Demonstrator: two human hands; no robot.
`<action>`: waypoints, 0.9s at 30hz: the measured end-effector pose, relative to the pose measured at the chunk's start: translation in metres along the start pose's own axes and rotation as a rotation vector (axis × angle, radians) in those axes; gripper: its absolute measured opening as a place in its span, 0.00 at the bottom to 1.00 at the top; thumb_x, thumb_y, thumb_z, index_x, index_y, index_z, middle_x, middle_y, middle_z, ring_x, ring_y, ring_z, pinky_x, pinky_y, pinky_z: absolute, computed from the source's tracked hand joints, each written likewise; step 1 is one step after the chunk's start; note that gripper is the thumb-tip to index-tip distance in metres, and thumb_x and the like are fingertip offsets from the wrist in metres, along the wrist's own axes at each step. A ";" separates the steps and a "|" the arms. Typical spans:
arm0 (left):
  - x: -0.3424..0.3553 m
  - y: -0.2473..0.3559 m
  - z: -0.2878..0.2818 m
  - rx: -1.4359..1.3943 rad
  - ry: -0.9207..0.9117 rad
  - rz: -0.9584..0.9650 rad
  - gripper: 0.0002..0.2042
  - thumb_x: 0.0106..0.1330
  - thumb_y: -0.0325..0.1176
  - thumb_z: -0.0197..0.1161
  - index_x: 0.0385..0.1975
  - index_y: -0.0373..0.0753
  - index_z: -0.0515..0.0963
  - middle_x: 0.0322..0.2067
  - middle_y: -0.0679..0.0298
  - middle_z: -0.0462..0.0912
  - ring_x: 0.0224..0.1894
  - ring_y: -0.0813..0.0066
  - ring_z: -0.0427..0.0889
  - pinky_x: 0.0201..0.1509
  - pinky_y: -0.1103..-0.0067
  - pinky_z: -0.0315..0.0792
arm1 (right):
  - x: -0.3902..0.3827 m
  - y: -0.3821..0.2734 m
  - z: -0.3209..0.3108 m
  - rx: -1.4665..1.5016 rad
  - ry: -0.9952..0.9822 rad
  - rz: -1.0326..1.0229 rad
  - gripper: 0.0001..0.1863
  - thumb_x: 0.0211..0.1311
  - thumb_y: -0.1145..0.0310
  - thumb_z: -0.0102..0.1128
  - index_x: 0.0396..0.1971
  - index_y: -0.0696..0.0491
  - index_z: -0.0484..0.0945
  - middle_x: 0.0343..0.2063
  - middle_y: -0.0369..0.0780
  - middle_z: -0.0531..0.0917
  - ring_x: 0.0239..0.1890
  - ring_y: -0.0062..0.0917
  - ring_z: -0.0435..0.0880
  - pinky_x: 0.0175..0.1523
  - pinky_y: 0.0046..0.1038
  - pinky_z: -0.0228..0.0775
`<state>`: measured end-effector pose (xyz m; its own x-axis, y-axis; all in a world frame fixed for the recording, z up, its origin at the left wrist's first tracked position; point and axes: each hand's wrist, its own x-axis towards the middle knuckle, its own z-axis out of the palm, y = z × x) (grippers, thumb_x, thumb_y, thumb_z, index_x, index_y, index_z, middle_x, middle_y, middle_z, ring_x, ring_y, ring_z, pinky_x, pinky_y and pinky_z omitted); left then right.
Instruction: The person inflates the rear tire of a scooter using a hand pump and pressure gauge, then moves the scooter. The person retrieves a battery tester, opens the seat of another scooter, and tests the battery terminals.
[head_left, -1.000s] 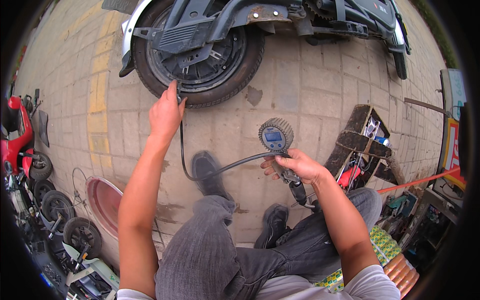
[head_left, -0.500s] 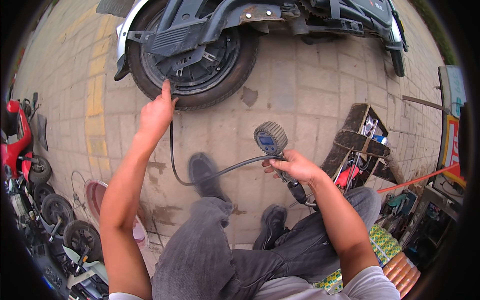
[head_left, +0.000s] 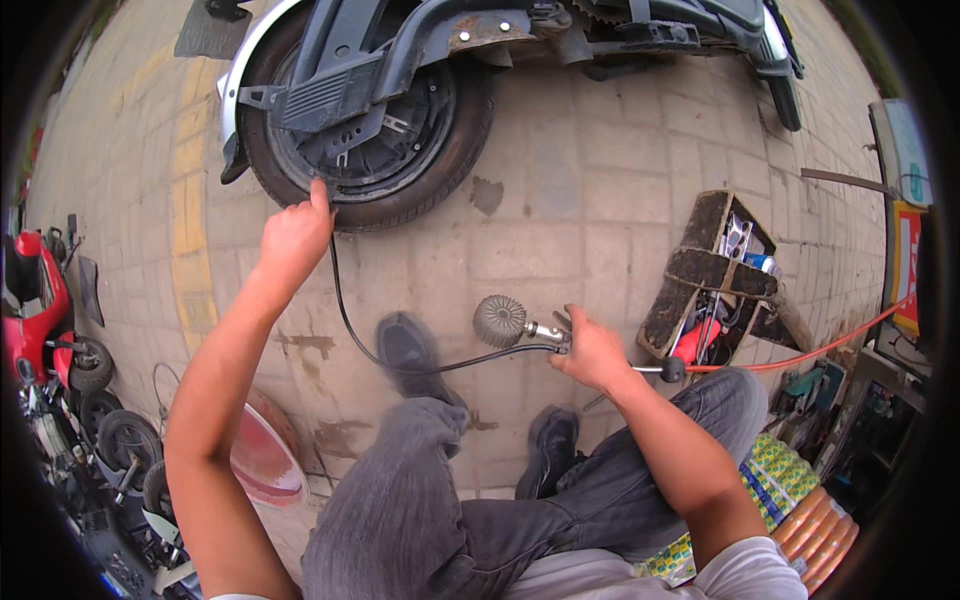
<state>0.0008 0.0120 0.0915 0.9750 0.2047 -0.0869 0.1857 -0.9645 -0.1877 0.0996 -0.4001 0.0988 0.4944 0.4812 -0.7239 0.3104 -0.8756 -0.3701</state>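
My left hand (head_left: 292, 245) is at the lower edge of the scooter wheel (head_left: 375, 165), its index finger pointing up against the rim. Its other fingers are curled at the end of a thin black air hose (head_left: 358, 345); the valve itself is hidden. My right hand (head_left: 594, 352) is closed around the handle of a tire inflator with a round ribbed gauge (head_left: 500, 321). The gauge's screen is turned out of sight. From the inflator the black hose loops left to the wheel, and a red hose (head_left: 800, 358) runs off to the right.
A worn tool tray (head_left: 672, 300) with hand tools stands right of my right hand. A reddish basin (head_left: 268, 455) lies by my left elbow. Parked scooters (head_left: 45, 320) line the left side. Coiled orange hose (head_left: 815, 535) and patterned packages (head_left: 778, 480) sit at lower right.
My right hand has turned the inflator, tipping the gauge left and down so its screen no longer shows. My left hand remains at the wheel; the view has shifted slightly.
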 end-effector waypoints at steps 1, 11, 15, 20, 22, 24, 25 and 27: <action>-0.002 0.000 -0.003 -0.005 -0.058 0.029 0.19 0.64 0.39 0.62 0.46 0.30 0.71 0.20 0.57 0.80 0.24 0.62 0.83 0.25 0.69 0.77 | -0.002 0.002 0.001 -0.058 -0.053 0.082 0.42 0.49 0.60 0.70 0.62 0.60 0.60 0.40 0.56 0.82 0.45 0.51 0.81 0.52 0.43 0.73; -0.032 0.035 -0.054 -0.581 -0.087 -0.117 0.19 0.68 0.35 0.59 0.56 0.34 0.71 0.33 0.47 0.81 0.40 0.47 0.79 0.44 0.62 0.72 | -0.028 0.000 0.001 -0.214 -0.017 0.013 0.24 0.51 0.65 0.64 0.47 0.59 0.70 0.26 0.51 0.83 0.34 0.49 0.84 0.40 0.46 0.76; -0.027 0.067 -0.090 -0.873 0.007 -0.177 0.16 0.67 0.32 0.60 0.51 0.33 0.72 0.39 0.49 0.81 0.44 0.50 0.78 0.48 0.65 0.72 | -0.058 0.016 -0.030 -0.184 0.136 0.004 0.19 0.52 0.57 0.67 0.34 0.58 0.78 0.25 0.49 0.83 0.30 0.46 0.84 0.37 0.43 0.75; -0.013 0.107 -0.120 -1.244 -0.104 -0.040 0.18 0.65 0.34 0.63 0.52 0.35 0.71 0.38 0.55 0.81 0.39 0.65 0.81 0.44 0.73 0.73 | -0.097 0.049 -0.065 -0.090 0.224 0.125 0.21 0.51 0.52 0.71 0.33 0.56 0.83 0.23 0.47 0.82 0.28 0.44 0.83 0.35 0.39 0.74; 0.002 0.128 -0.118 -1.427 -0.164 0.126 0.20 0.63 0.35 0.65 0.52 0.36 0.70 0.38 0.53 0.82 0.40 0.57 0.82 0.44 0.70 0.74 | -0.114 0.064 -0.081 0.045 0.139 0.091 0.21 0.50 0.56 0.73 0.36 0.57 0.82 0.23 0.47 0.82 0.27 0.42 0.82 0.35 0.37 0.73; 0.013 0.158 -0.113 -1.447 -0.343 0.230 0.23 0.60 0.37 0.67 0.54 0.37 0.70 0.40 0.53 0.81 0.42 0.57 0.81 0.47 0.69 0.73 | -0.134 0.081 -0.097 0.048 0.044 0.051 0.23 0.49 0.56 0.73 0.39 0.57 0.80 0.27 0.48 0.83 0.31 0.42 0.84 0.37 0.37 0.74; 0.022 0.181 -0.108 -1.384 -0.302 0.338 0.25 0.59 0.39 0.68 0.55 0.38 0.71 0.40 0.53 0.80 0.43 0.57 0.81 0.47 0.67 0.72 | -0.143 0.090 -0.101 0.123 -0.003 0.033 0.23 0.47 0.60 0.75 0.41 0.57 0.80 0.29 0.49 0.83 0.33 0.41 0.84 0.38 0.35 0.74; 0.031 0.224 -0.101 -1.270 -0.268 0.564 0.28 0.57 0.42 0.70 0.57 0.40 0.71 0.41 0.54 0.77 0.43 0.57 0.78 0.48 0.66 0.71 | -0.162 0.106 -0.100 0.209 0.020 -0.030 0.21 0.48 0.64 0.73 0.40 0.59 0.80 0.29 0.49 0.84 0.32 0.41 0.84 0.39 0.35 0.74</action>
<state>0.0851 -0.2141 0.1457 0.9286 -0.3661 -0.0606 -0.0934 -0.3884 0.9167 0.1340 -0.5666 0.2347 0.5040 0.5063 -0.6997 0.1510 -0.8493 -0.5058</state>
